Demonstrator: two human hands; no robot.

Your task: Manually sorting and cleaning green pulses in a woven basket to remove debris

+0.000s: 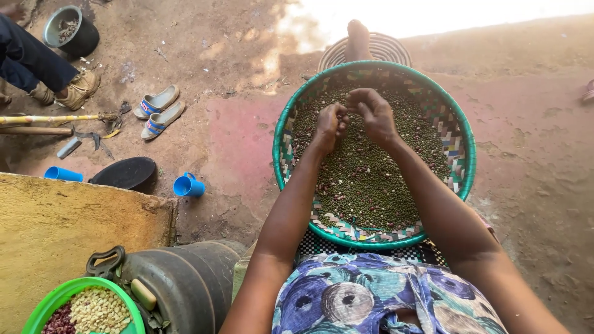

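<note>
Bare earth yard, sunlit at 12 o'clock. Green plastic bowl of pale and red beans (pixel 80 309) at 7 o'clock; blue plastic cup (pixel 188 185) lying at 9. Round woven basket with green rim (pixel 279 154) on lap, at centre, full of small dark green beans (pixel 365 179). Left hand (pixel 331 125) clenched over beans; right hand (pixel 373 114) just beside, fingers curled, pinching beans.

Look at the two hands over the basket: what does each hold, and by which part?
Left hand is closed, fingers curled, over the beans in the basket; right hand is cupped beside it. What they hold cannot be told.
</note>
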